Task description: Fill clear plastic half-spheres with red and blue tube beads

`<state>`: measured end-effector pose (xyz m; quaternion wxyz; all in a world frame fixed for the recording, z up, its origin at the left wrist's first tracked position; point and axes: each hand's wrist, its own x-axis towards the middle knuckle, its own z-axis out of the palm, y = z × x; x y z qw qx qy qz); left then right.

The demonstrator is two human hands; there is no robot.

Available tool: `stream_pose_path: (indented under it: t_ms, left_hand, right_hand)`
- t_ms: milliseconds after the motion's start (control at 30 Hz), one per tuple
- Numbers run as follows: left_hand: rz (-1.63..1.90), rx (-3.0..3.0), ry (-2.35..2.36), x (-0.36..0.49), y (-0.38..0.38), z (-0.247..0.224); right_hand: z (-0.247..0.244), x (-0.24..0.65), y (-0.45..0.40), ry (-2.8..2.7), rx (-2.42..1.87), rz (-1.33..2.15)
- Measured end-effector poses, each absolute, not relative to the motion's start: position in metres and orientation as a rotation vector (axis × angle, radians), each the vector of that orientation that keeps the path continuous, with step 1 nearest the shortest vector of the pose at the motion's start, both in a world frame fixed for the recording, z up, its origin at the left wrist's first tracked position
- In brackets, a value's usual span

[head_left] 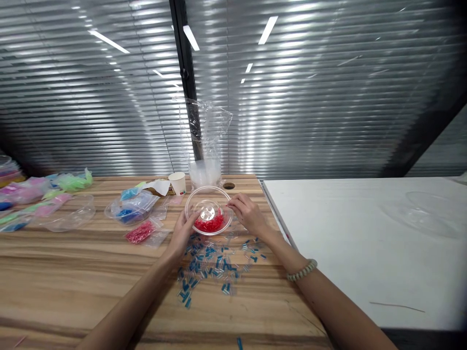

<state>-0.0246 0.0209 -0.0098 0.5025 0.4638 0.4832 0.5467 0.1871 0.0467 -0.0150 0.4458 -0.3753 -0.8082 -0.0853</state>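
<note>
A clear round plastic bowl (208,192) is tilted toward me, with many small red pieces (209,223) gathered along its lower side. My left hand (183,232) grips the bowl's left rim, thumb inside. At the right rim, my right hand (248,213) is closed in a pinch, with a bit of red at its fingertips. Below the bowl, many small blue and clear tube-like pieces (219,265) lie scattered on the wooden table (73,282).
Left of the bowl are a bag of red pieces (140,232) and a clear container with blue contents (131,206). Behind stand a white paper cup (177,183) and bagged plastic cups (205,172). A white table (346,243) adjoins on the right.
</note>
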Motion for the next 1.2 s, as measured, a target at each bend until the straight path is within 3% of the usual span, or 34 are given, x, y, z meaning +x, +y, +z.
stream_pose_path:
  t_ms: [1200]
  left_hand:
    - [1.294, 1.248, 1.2, -0.0248, 0.0182, -0.0078]
  right_hand:
    - [-0.0159, 0.1881, 0.0459, -2.045, -0.942, -0.236]
